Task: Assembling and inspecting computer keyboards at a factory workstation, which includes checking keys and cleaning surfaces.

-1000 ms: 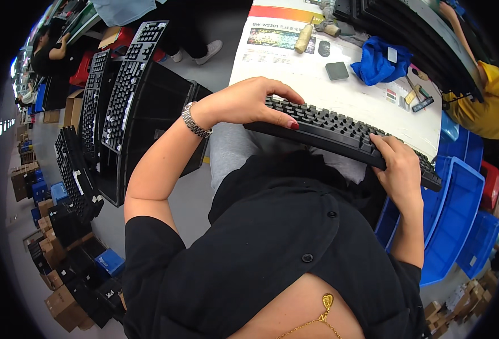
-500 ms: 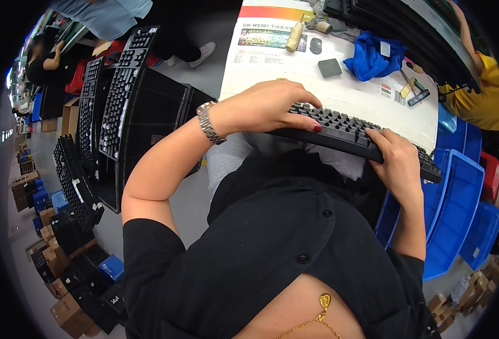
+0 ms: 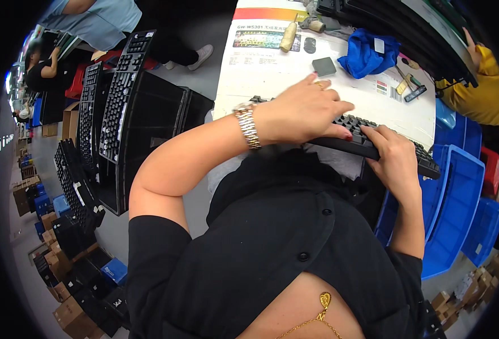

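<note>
A black keyboard (image 3: pixel 351 148) lies slanted across the near edge of the work surface, keys facing up. My right hand (image 3: pixel 396 158) grips its right part, fingers on the keys and thumb at the front edge. Over its middle and left keys is my left hand (image 3: pixel 306 112), with a metal watch on the wrist. Its fingers are spread and the thumb is near the front edge; whether the palm touches the keys is hidden. Beyond the left hand sit a small dark grey square block (image 3: pixel 324 67) and a crumpled blue cloth (image 3: pixel 368 52).
A tape-wrapped tool (image 3: pixel 288 37) lies at the far left of the white printed board (image 3: pixel 249 73). More keyboards (image 3: pixel 122 96) rest on black crates at left. Blue bins (image 3: pixel 456 209) stand at right. Other people are nearby, one in a yellow sleeve (image 3: pixel 484 90).
My left hand has slid right along the keyboard, its fingers now more spread. My right hand keeps its hold, and the keyboard has hardly shifted.
</note>
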`<state>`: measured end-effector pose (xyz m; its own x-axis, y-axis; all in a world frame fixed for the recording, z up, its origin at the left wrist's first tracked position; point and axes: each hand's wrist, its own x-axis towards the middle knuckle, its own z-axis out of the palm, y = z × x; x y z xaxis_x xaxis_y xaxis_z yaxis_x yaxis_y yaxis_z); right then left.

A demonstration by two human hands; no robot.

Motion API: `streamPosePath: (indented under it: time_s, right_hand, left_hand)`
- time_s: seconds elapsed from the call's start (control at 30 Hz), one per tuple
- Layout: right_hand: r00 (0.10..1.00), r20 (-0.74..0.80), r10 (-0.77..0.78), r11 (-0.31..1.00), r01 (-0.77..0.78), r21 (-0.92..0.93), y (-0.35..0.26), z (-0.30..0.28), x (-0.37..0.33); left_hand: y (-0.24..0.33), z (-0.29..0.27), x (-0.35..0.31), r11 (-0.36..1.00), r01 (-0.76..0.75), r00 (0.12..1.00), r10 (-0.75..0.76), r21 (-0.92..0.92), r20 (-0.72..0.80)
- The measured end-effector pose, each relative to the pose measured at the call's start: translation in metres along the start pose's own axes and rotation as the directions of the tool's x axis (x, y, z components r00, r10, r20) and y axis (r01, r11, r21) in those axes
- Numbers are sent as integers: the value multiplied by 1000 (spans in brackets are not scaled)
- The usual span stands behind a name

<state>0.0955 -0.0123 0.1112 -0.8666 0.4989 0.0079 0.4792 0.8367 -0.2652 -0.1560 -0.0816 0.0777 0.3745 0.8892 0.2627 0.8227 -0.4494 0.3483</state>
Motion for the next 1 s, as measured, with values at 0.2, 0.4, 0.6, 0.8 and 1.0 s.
streamPosePath:
  time_s: [0.2,0.4,0.6,0.8,1.0]
  right_hand:
    - [1000,-9,-6,1000,6,-1,1,0,-1]
    - [1000,-14,-12,1000,12,-12,-1,0,0]
    - [1000,17,17,1000,-17,1,0,-2,6]
    - [998,8,54,998,-55,28,0,0,6]
    - [998,25,63,996,-65,57,0,-1,10]
  left_hand:
    - [-22,-53,-48,973,194,931,-223,125,290]
    - [-49,-88,-97,917,396,881,-394,46,262]
    - [-72,-100,-131,786,609,793,-605,-111,68]
    - [-54,-92,-116,713,611,782,-610,-343,124]
    - [-66,-81,-110,550,618,767,-577,-562,280]
